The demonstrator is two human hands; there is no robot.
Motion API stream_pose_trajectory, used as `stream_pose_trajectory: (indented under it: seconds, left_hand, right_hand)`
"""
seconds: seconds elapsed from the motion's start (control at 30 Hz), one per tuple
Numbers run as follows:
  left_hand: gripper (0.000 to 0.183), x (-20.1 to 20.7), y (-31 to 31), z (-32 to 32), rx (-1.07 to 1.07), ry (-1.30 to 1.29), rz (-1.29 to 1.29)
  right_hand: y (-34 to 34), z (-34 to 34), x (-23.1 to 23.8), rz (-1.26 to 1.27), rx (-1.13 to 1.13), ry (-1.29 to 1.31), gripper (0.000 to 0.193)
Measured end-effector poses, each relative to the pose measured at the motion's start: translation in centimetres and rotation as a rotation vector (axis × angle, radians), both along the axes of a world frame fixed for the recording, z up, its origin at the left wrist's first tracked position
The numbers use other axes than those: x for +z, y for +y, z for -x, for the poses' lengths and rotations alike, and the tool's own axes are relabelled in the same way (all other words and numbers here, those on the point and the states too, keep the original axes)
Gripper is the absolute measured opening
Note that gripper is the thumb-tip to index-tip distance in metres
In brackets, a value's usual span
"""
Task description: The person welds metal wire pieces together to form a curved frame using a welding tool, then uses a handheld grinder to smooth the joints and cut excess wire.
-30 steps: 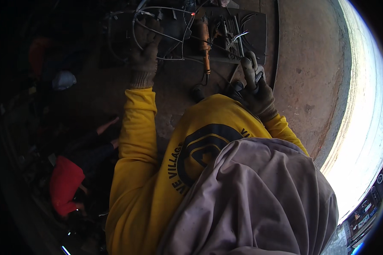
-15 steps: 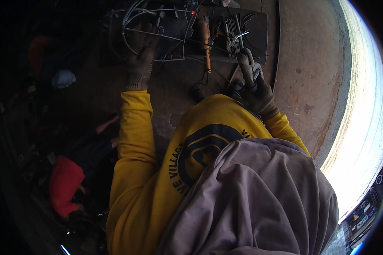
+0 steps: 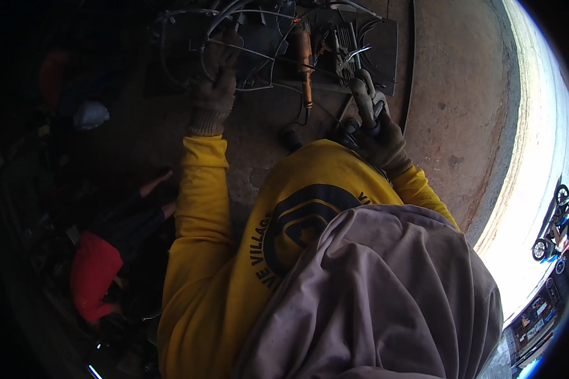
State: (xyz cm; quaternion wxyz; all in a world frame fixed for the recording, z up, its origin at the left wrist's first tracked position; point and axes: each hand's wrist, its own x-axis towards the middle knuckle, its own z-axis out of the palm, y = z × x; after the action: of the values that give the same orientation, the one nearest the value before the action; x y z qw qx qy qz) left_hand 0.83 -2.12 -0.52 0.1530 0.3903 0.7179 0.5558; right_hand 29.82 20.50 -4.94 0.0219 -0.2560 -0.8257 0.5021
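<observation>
A worn brown floor (image 3: 449, 95) runs from deep shade on the left to glaring daylight on the right, with a dark plate (image 3: 385, 47) lying on it ahead of the person. The wire frame (image 3: 255, 88) is at the plate's left part, a small red glow (image 3: 296, 21) near its upper right. The gloved left hand (image 3: 215, 91) reaches up to the frame; whether its fingers clasp a bar, I cannot tell. The right hand (image 3: 385, 142) is wrapped around a grey tool (image 3: 363, 104), beside an orange tool (image 3: 305, 60). Good handling would mean bracing the frame firmly, fingers well away from the glow, and the grey tool clear of the orange one. Shadow swallows the left fingertips, the upper edge crops the frame, and the grey tool's working end is hard to make out.
</observation>
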Motion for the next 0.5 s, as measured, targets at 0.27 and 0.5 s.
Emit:
stream_pose_trajectory:
  seconds: [0.27,0.5]
  left_hand:
    - [0.054,-2.4,-1.2,0.5,0.433,0.25,0.206]
    - [0.049,-0.2,-0.2,-0.4,0.433,0.304,0.246]
  right_hand:
    - [0.0,-0.3,-1.4,0.255,-0.01,0.257,0.059]
    - [0.3,0.1,-1.3,0.087,-0.012,0.116,0.059]
